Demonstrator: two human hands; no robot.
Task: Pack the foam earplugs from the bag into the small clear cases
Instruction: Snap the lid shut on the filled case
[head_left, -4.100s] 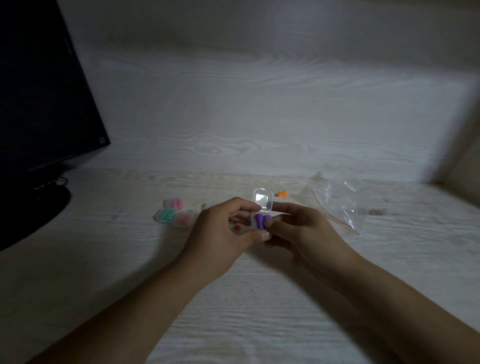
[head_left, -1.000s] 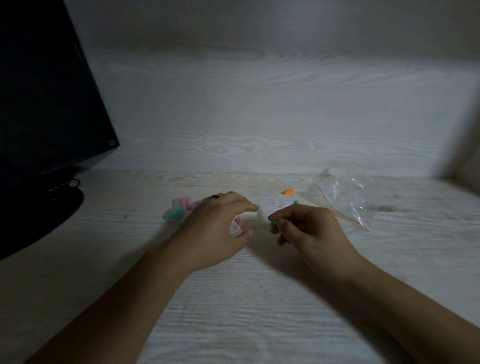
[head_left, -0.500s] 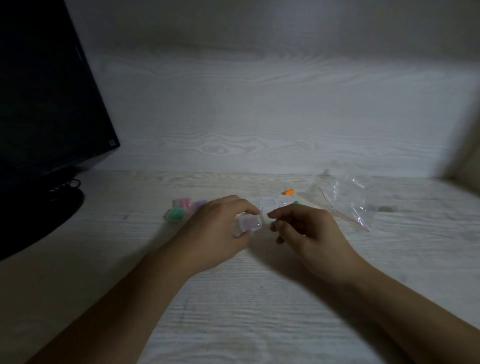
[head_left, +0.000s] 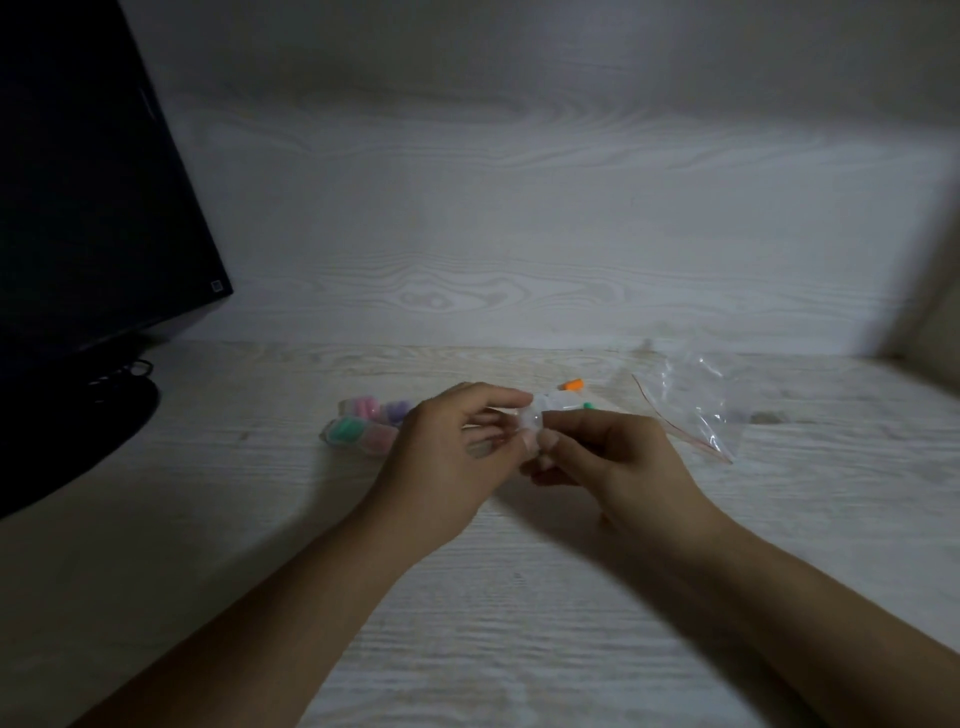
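Both hands meet above the pale wood-grain worktop (head_left: 467, 623). The left hand (head_left: 441, 457) has its fingers (head_left: 498, 397) curled, with the thumb tip and forefinger tip pinching a small clear plastic case (head_left: 531, 423) held between the 2 hands. The right hand (head_left: 618, 457) comes in from the other side, its fingers curled and its thumb and fingertips pressed against the same case, so both hands are clamped on it. Whether the case's lid is up or down cannot be told in the dim light, nor what is inside it.

Just behind the held case, more small clear cases (head_left: 563, 401) lie on the worktop, with an orange foam earplug (head_left: 573, 385) just behind them and a green foam earplug (head_left: 588, 406) at their right end. To the left of the left hand sits a cluster of clear cases holding pink, green and purple earplugs (head_left: 358, 426), touching one another. To the right, near the right hand but apart from it, lies a crumpled clear zip bag with a red seal strip (head_left: 696, 405).

A black monitor (head_left: 93, 208) on its stand fills the left side, with a dark cable (head_left: 130, 369) at its base.
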